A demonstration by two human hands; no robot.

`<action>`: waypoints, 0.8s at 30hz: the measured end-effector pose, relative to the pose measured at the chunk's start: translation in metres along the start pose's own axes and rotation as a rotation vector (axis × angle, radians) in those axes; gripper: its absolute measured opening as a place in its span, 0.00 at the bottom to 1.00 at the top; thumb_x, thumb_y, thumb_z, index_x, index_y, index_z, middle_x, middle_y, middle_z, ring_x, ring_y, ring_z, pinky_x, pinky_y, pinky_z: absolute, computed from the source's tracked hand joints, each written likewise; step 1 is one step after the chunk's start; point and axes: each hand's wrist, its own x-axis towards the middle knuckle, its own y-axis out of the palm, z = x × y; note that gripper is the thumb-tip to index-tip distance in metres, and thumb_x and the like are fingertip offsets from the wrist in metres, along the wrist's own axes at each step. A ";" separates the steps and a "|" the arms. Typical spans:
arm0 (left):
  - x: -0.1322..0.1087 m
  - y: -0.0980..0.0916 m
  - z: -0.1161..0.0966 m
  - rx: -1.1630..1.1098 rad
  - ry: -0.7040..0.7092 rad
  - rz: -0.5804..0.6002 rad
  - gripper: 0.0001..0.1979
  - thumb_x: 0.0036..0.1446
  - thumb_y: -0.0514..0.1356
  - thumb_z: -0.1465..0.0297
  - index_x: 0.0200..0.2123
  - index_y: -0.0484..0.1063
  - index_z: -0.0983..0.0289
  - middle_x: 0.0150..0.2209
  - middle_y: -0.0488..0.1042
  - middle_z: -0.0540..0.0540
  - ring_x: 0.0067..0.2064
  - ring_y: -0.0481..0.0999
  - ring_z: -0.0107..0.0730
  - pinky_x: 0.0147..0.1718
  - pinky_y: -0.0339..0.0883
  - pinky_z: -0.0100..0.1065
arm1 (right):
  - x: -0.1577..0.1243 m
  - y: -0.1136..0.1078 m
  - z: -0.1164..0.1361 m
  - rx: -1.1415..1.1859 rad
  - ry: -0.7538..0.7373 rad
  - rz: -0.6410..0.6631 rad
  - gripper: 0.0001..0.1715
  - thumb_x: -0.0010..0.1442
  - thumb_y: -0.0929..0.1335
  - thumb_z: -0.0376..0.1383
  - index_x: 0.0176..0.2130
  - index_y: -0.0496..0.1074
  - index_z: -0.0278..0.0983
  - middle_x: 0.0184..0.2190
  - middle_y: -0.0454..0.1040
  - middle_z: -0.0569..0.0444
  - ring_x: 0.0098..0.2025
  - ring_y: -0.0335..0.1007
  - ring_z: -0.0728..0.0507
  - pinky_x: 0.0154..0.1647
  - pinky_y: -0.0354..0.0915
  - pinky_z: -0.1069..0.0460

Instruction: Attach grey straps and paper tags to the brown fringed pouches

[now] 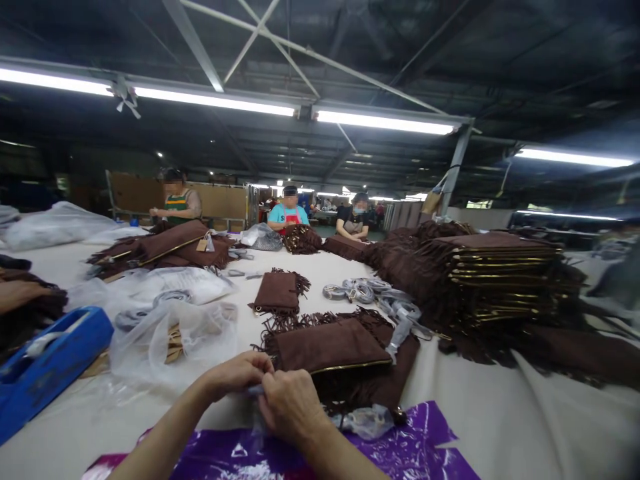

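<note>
Your left hand (pixel 244 373) and right hand (pixel 295 405) meet with fingers bent and pinched on a small greyish piece (pixel 255 389), which is mostly hidden; you hold it above the purple plastic sheet (pixel 213 457). Just beyond your right hand lies the fringed brown pouch (pixel 333 347), its gold zipper toward you. A clear plastic bag (pixel 203 337) lies to your left, with the blue tape dispenser (pixel 55 367) further out. Beyond the pouch, locate the smaller brown pouch (pixel 276 292) and coiled grey straps (pixel 363 291); a stack of brown pouches (pixel 505 267) stands at right
</note>
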 end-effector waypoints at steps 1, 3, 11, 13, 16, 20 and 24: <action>-0.002 0.000 -0.002 -0.022 0.028 -0.005 0.10 0.39 0.58 0.68 0.27 0.70 0.67 0.21 0.66 0.48 0.23 0.63 0.26 0.23 0.54 0.28 | 0.000 -0.001 -0.003 0.020 0.045 -0.042 0.13 0.61 0.62 0.36 0.38 0.74 0.35 0.33 0.79 0.45 0.33 0.77 0.38 0.30 0.63 0.50; -0.005 -0.001 -0.007 -0.073 0.056 0.014 0.12 0.44 0.58 0.63 0.29 0.70 0.67 0.22 0.68 0.49 0.24 0.65 0.27 0.24 0.56 0.28 | -0.001 -0.002 -0.011 0.059 0.138 -0.101 0.13 0.63 0.60 0.38 0.38 0.73 0.37 0.32 0.80 0.48 0.33 0.77 0.40 0.30 0.61 0.52; -0.010 0.000 -0.009 -0.199 -0.017 -0.031 0.23 0.47 0.59 0.50 0.33 0.68 0.66 0.23 0.71 0.52 0.23 0.69 0.29 0.23 0.60 0.29 | -0.010 0.010 -0.023 0.188 0.047 -0.099 0.09 0.59 0.65 0.40 0.37 0.71 0.38 0.31 0.79 0.49 0.31 0.75 0.40 0.29 0.58 0.53; -0.011 0.000 -0.010 -0.279 0.012 -0.081 0.26 0.50 0.54 0.46 0.35 0.66 0.66 0.25 0.71 0.52 0.23 0.68 0.27 0.24 0.60 0.28 | -0.010 0.011 -0.026 0.404 0.077 -0.206 0.08 0.61 0.63 0.39 0.35 0.69 0.38 0.28 0.77 0.52 0.29 0.73 0.44 0.30 0.59 0.54; -0.017 0.004 -0.017 -0.203 0.048 -0.179 0.23 0.50 0.56 0.50 0.34 0.66 0.66 0.29 0.71 0.52 0.25 0.67 0.26 0.23 0.58 0.26 | -0.007 0.010 -0.036 0.783 0.125 -0.300 0.08 0.61 0.62 0.39 0.32 0.66 0.39 0.23 0.71 0.58 0.25 0.69 0.48 0.29 0.61 0.55; -0.023 0.023 -0.028 0.128 0.137 -0.118 0.16 0.51 0.56 0.57 0.28 0.66 0.66 0.25 0.68 0.50 0.24 0.66 0.27 0.21 0.55 0.26 | -0.008 0.007 -0.047 0.960 0.142 -0.274 0.07 0.61 0.62 0.38 0.32 0.64 0.39 0.20 0.67 0.61 0.21 0.65 0.49 0.25 0.61 0.55; -0.020 0.040 -0.029 0.287 0.229 -0.183 0.14 0.56 0.50 0.61 0.24 0.64 0.64 0.21 0.65 0.48 0.23 0.63 0.27 0.22 0.55 0.27 | -0.013 0.005 -0.048 1.043 0.134 -0.221 0.12 0.64 0.59 0.40 0.32 0.64 0.38 0.21 0.67 0.60 0.21 0.65 0.50 0.23 0.60 0.57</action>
